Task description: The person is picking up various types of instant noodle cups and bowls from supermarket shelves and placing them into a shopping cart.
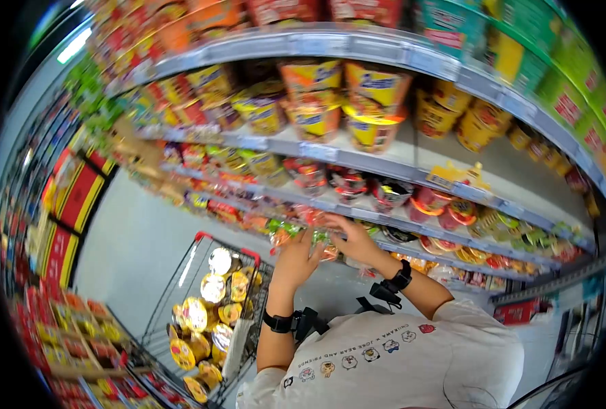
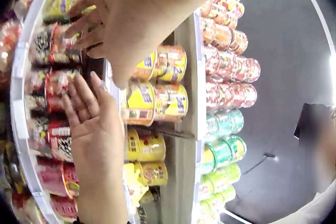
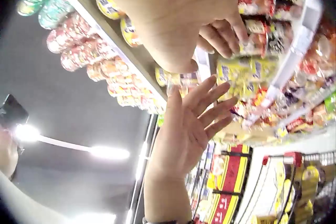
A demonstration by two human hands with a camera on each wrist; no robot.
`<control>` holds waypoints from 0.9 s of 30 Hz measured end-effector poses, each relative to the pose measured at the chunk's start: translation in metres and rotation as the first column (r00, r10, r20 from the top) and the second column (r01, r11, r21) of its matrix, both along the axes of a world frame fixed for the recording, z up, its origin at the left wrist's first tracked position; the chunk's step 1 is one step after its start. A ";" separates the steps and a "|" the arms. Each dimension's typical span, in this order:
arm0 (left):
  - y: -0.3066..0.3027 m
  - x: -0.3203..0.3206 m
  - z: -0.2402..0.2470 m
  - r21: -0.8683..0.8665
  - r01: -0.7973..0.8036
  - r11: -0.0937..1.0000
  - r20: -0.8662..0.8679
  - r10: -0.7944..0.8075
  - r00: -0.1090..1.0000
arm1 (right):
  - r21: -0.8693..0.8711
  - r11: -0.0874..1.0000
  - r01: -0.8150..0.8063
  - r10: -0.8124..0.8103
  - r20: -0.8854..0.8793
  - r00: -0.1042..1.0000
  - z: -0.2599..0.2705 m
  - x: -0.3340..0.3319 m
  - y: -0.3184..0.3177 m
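Note:
Both hands are raised in front of the noodle shelves with fingers extended and nothing visibly gripped. In the head view, the left hand point(image 1: 297, 260) is just left of the right hand point(image 1: 355, 241). Behind their fingertips are red and green packages point(image 1: 284, 234); contact with them cannot be told. The left wrist view has the left hand point(image 2: 128, 27) above and the right hand point(image 2: 95, 132), palm showing, below, beside black-and-red cups point(image 2: 62, 90). From the right wrist, the right hand point(image 3: 181, 19) is uppermost and the left hand point(image 3: 181, 137) shows its spread fingers and palm.
A wire cart point(image 1: 254, 255) with several lidded noodle cups point(image 1: 195, 315) stands to the left. Shelf edges point(image 1: 316, 151) curve across the front, stocked with yellow cups point(image 1: 378, 88) and teal tubs point(image 1: 453, 27). Boxed goods point(image 1: 78, 327) line the lower left.

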State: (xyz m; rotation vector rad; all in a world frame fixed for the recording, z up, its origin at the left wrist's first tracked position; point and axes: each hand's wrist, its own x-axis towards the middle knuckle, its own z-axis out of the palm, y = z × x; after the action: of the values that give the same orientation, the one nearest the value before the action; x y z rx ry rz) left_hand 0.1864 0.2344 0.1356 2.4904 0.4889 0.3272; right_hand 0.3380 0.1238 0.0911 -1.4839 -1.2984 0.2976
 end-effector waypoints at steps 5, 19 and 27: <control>-0.022 0.088 0.025 -0.065 0.242 0.968 0.357 -0.204 0.912 | 0.118 0.925 0.362 -0.342 -0.158 0.926 0.045 0.045 -0.056; 0.024 0.223 0.071 -0.140 0.322 0.937 0.740 -0.117 0.663 | 0.300 0.707 0.640 -0.691 0.101 0.716 0.120 0.132 -0.042; 0.046 0.231 0.082 0.197 0.157 0.968 0.570 -0.243 0.785 | 0.377 0.739 0.559 -0.589 -0.040 0.807 0.143 0.176 0.019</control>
State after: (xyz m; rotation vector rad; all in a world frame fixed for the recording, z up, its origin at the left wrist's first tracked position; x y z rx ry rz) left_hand 0.4172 0.2805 0.2176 2.3639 -0.0653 1.0398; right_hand 0.5140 0.1431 0.2339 -1.4903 -0.8272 -0.4083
